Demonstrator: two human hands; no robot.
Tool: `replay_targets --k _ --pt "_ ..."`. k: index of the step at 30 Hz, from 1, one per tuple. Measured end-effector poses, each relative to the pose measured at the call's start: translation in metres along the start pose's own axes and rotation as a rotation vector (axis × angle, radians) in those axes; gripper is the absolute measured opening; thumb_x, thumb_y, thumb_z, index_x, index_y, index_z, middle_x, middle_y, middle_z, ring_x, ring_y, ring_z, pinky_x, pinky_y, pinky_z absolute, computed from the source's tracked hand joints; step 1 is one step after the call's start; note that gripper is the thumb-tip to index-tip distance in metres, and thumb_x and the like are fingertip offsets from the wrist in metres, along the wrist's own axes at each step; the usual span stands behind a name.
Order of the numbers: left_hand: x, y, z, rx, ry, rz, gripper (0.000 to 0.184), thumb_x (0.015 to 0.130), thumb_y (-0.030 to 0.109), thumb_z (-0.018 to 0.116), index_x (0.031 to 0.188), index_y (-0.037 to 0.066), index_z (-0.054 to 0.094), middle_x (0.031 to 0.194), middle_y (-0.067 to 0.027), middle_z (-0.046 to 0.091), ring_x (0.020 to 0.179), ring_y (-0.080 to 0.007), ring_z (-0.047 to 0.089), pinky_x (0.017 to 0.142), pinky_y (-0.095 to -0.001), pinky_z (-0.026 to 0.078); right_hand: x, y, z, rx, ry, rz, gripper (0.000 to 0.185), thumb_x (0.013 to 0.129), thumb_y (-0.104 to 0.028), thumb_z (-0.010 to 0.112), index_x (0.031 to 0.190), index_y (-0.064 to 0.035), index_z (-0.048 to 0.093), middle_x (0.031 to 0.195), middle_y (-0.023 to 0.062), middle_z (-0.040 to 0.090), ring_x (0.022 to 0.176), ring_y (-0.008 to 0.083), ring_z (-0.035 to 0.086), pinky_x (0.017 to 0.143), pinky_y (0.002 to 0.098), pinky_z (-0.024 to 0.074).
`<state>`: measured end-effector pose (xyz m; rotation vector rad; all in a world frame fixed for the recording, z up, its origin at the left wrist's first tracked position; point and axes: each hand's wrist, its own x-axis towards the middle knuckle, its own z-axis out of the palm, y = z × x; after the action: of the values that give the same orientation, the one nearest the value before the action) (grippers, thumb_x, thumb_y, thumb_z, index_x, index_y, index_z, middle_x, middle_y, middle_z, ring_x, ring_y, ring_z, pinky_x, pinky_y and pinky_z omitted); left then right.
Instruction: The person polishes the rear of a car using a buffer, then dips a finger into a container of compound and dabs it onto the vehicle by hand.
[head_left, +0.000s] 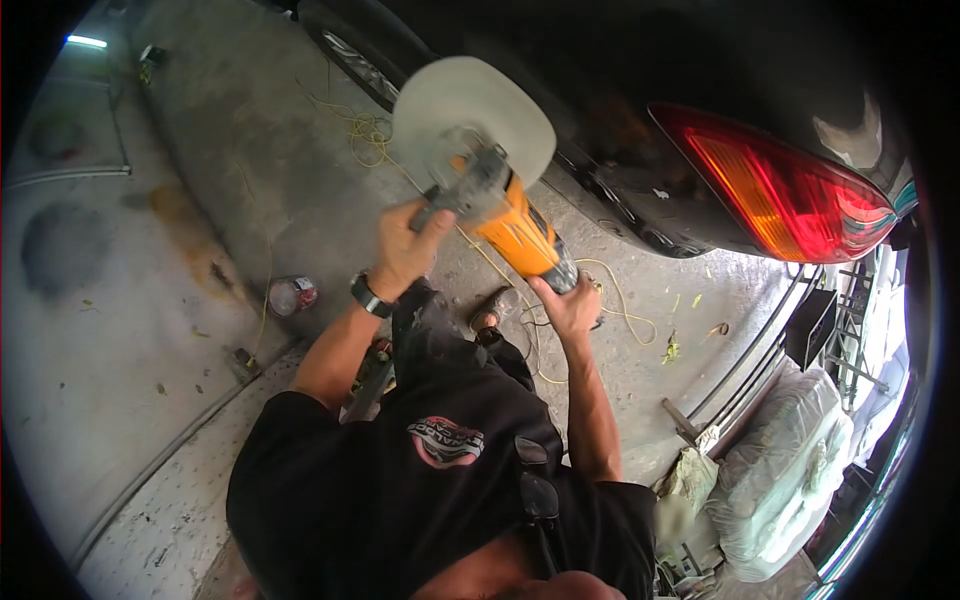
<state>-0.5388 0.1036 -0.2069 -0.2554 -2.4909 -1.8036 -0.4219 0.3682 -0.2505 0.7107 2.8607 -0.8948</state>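
An orange and black power polisher (518, 232) with a wide whitish pad (470, 115) is held up in front of a dark car (600, 60). My left hand (408, 245), below a wristwatch, is closed round the polisher's side handle near the pad. At the tool's rear end, my right hand (572, 303) grips the body. The pad looks blurred and overlaps the car's dark side in view; whether it touches the panel I cannot tell. To the right of the pad is the car's red and orange tail light (790, 185).
A yellow cord (368, 135) lies in loops on the concrete floor (290, 170). A can (292, 296) stands on the floor at the left. At the lower right sits a plastic-wrapped bundle (780, 465) beside metal racks. A car wheel (360, 65) is at the top.
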Motion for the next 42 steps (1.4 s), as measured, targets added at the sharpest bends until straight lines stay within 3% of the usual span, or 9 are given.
replay_targets --k 7,10,13,19,24,30,33,37,42 --pt "0.032 0.055 -0.048 0.064 0.070 0.171 0.067 0.090 0.060 0.066 0.077 -0.005 0.059 0.060 -0.0036 0.041 0.060 -0.0104 0.043 0.053 -0.0311 0.036 -0.002 -0.056 -0.005 0.167 0.121 -0.052 0.082 0.058 -0.067 0.085 0.094 0.0050 0.070 0.071 0.0201 0.070 0.068 0.0342 0.072 0.063 0.0422 0.0551" --pt "0.029 0.071 -0.042 0.115 0.068 0.353 0.054 0.087 0.050 0.074 0.082 -0.003 0.070 0.059 -0.0088 0.056 0.056 -0.0108 0.049 0.052 -0.0321 0.042 -0.010 -0.046 -0.018 0.240 0.141 -0.034 0.080 0.057 -0.063 0.087 0.098 0.0043 0.070 0.076 0.0205 0.071 0.072 0.0336 0.073 0.065 0.0417 0.0554" --pt "0.015 0.068 -0.025 0.045 -0.043 0.276 0.052 0.087 0.049 0.074 0.081 -0.002 0.069 0.060 -0.0116 0.059 0.054 -0.0153 0.055 0.051 -0.0323 0.043 -0.019 -0.021 -0.024 0.224 0.144 -0.027 0.078 0.057 -0.062 0.087 0.096 0.0033 0.070 0.075 0.0201 0.071 0.072 0.0350 0.072 0.065 0.0423 0.0547" --pt "-0.020 0.041 0.016 -0.005 -0.121 -0.048 0.060 0.089 0.055 0.070 0.074 -0.002 0.062 0.057 -0.0060 0.050 0.057 -0.0094 0.045 0.050 -0.0318 0.038 -0.036 0.029 -0.016 0.087 0.098 -0.013 0.078 0.060 -0.065 0.084 0.095 0.0031 0.070 0.073 0.0213 0.069 0.071 0.0368 0.071 0.065 0.0436 0.0535" --pt "-0.025 0.067 0.029 -0.021 -0.158 0.189 0.057 0.088 0.052 0.072 0.069 -0.001 0.059 0.055 -0.0098 0.051 0.048 -0.0235 0.047 0.049 -0.0355 0.038 -0.064 0.044 -0.042 0.260 0.112 0.084 0.072 0.060 -0.054 0.087 0.100 0.0034 0.070 0.079 0.0216 0.071 0.077 0.0355 0.073 0.069 0.0416 0.0549" --pt "-0.008 0.092 0.012 -0.001 -0.166 0.444 0.047 0.081 0.048 0.078 0.073 0.004 0.066 0.062 -0.0119 0.061 0.056 -0.0334 0.060 0.055 -0.0382 0.045 -0.058 0.020 -0.054 0.397 0.246 -0.034 0.078 0.057 -0.055 0.089 0.104 0.0043 0.069 0.080 0.0203 0.072 0.077 0.0345 0.073 0.070 0.0413 0.0553" --pt "0.004 0.077 0.002 -0.002 -0.091 0.382 0.064 0.084 0.059 0.072 0.075 -0.004 0.062 0.061 -0.0121 0.057 0.055 -0.0277 0.058 0.053 -0.0347 0.042 -0.034 0.005 -0.041 0.353 0.234 -0.067 0.083 0.056 -0.060 0.088 0.104 0.0049 0.068 0.078 0.0201 0.071 0.074 0.0347 0.072 0.069 0.0409 0.0554" --pt "0.027 0.041 -0.033 0.099 0.073 0.218 0.064 0.088 0.057 0.069 0.076 -0.004 0.060 0.059 -0.0098 0.050 0.057 -0.0144 0.049 0.052 -0.0329 0.039 0.007 -0.028 -0.006 0.155 0.095 -0.048 0.086 0.056 -0.067 0.086 0.099 0.0063 0.068 0.075 0.0201 0.070 0.070 0.0357 0.071 0.065 0.0415 0.0555" --pt "0.079 -0.007 -0.079 0.090 0.176 0.120 0.062 0.090 0.054 0.069 0.072 -0.005 0.059 0.055 -0.0055 0.041 0.057 -0.0101 0.037 0.048 -0.0332 0.032 0.041 -0.109 0.006 0.030 0.010 -0.055 0.092 0.061 -0.078 0.076 0.093 0.0076 0.069 0.076 0.0243 0.070 0.072 0.0379 0.072 0.067 0.0444 0.0571"
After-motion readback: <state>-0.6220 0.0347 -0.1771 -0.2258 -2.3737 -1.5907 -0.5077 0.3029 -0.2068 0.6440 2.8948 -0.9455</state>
